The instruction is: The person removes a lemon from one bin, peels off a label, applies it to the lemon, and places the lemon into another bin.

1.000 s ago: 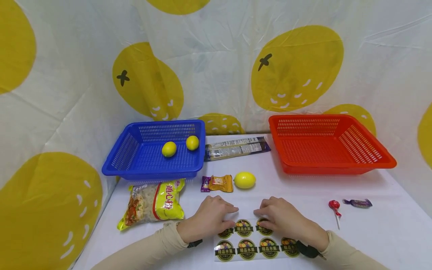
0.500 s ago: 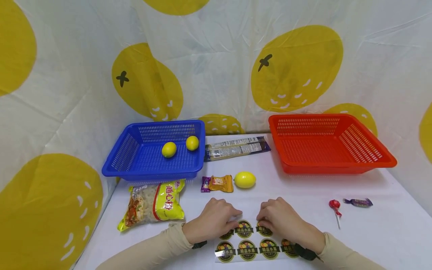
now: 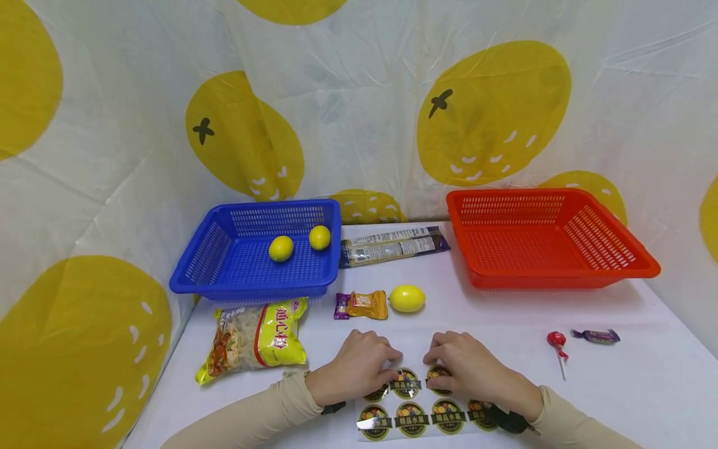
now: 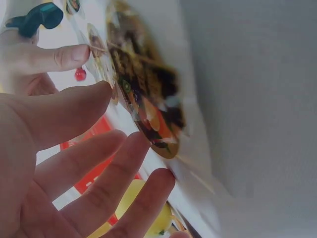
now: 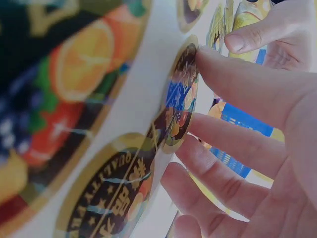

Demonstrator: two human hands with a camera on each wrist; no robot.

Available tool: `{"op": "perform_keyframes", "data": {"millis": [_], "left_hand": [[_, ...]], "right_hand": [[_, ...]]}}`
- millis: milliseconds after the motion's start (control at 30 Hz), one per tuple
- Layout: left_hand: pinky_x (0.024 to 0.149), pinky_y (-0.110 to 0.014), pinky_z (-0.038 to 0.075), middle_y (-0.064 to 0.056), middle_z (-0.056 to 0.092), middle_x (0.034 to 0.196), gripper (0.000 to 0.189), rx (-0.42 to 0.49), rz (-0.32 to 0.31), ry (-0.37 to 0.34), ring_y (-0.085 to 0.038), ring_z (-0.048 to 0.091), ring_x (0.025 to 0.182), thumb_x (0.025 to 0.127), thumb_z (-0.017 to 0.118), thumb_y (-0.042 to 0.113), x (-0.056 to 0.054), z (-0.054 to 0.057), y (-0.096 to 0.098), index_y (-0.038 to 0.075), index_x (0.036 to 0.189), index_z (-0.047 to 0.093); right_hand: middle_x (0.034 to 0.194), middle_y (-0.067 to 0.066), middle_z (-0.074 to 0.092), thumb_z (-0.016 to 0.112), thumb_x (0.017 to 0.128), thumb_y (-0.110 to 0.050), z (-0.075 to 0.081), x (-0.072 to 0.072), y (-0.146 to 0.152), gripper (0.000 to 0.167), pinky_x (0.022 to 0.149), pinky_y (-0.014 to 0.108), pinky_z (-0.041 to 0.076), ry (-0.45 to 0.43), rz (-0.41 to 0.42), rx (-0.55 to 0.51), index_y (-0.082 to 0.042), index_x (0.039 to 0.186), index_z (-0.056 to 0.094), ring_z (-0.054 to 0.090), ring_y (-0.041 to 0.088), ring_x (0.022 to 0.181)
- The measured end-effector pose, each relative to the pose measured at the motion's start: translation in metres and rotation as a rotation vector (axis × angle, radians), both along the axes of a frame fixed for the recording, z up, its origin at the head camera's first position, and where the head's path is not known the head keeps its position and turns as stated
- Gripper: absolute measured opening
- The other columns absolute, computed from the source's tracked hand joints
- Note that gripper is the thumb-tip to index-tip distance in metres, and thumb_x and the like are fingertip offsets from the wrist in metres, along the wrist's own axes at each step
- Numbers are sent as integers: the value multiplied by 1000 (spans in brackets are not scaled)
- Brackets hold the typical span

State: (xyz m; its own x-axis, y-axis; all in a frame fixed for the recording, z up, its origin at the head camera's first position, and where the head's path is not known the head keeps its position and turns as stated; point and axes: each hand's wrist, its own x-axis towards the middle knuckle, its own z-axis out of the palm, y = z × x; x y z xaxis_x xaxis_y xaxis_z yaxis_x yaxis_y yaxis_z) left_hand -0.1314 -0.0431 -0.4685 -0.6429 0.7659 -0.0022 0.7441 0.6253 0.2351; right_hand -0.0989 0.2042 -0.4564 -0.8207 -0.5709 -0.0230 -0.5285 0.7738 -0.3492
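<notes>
A sheet of round black-and-gold fruit stickers [image 3: 412, 419] lies flat at the front of the white table. My left hand [image 3: 354, 369] rests on its upper left part, thumb on a sticker and fingers spread toward the far edge. On the upper right part is my right hand [image 3: 470, 371], its thumb over another sticker. The left wrist view shows my relaxed fingertips along the edge of a sticker [image 4: 146, 79]. In the right wrist view, thumb and fingertips touch a sticker [image 5: 181, 94] with nothing gripped between them.
Beyond my hands lie wrapped sweets [image 3: 367, 305] and a lemon [image 3: 407, 299]. A blue basket [image 3: 252, 290] with two lemons and a red basket [image 3: 561, 277] stand behind. A noodle bag [image 3: 252, 340], flat packets [image 3: 392, 248], a lollipop [image 3: 556, 340] and purple candy [image 3: 600, 337] lie around.
My left hand has shifted slightly right along the sheet. My right fingers drew in a little, then spread slightly again. The sheet has barely moved.
</notes>
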Motion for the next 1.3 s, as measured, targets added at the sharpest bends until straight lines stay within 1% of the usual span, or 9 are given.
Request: {"op": "perform_keyframes", "data": {"millis": [100,300,467,600,833,967,1100,1233,1300], "left_hand": [[68,-23,38,11,77,99,32,4,3,-5,-3,61,80,89,78,42,0,0,0,28,117,78],[69,-24,37,12,77,100,29,15,9,-41,-3,61,82,89,78,41,1,0,-1,28,115,79],[69,-24,36,13,77,101,28,14,10,-53,-2,60,81,90,77,41,2,2,0,29,115,79],[70,-23,35,14,77,100,26,18,9,-56,-1,59,79,91,77,41,3,3,0,30,114,80],[70,-23,35,17,77,97,22,38,-16,-18,1,59,78,90,78,38,6,2,0,34,111,80],[71,-22,35,18,77,95,17,78,-20,-1,1,58,79,91,78,35,6,1,0,34,107,81],[70,-20,34,19,77,91,11,115,-29,35,2,57,76,91,77,33,7,1,1,35,101,82],[69,-19,32,20,77,87,9,129,-35,73,4,57,72,90,79,32,7,-1,3,35,98,83],[68,-18,32,21,77,86,9,131,-36,81,5,57,71,90,79,32,7,-1,3,35,97,83]], "right_hand": [[88,-14,66,88,77,-36,0,0,-1,27,71,30,45,8,5,2,-20,99,83,52,-2,77],[83,-17,66,90,76,-32,-1,0,-2,19,66,25,38,14,-2,-31,-22,91,84,51,-5,72],[80,-18,67,91,75,-29,-1,0,-2,17,66,24,37,2,-28,-62,-23,89,83,53,-5,70],[78,-18,68,91,75,-28,-1,0,-2,16,65,23,35,9,-29,-73,-23,88,82,53,-5,69],[76,-19,66,91,74,-29,-2,2,-3,15,64,23,33,49,-22,-76,-24,85,80,51,-6,68],[75,-19,65,91,74,-30,-3,2,-3,15,64,23,33,50,-23,-71,-25,84,80,50,-6,67],[74,-19,65,91,74,-30,-3,1,-3,15,65,23,33,47,-26,-70,-25,83,80,50,-6,67],[75,-19,66,91,75,-30,-2,1,-3,14,65,23,33,40,-28,-67,-25,84,80,50,-6,67],[75,-19,66,91,75,-30,-2,1,-3,15,65,23,32,38,-27,-62,-25,84,81,50,-6,67]]}}
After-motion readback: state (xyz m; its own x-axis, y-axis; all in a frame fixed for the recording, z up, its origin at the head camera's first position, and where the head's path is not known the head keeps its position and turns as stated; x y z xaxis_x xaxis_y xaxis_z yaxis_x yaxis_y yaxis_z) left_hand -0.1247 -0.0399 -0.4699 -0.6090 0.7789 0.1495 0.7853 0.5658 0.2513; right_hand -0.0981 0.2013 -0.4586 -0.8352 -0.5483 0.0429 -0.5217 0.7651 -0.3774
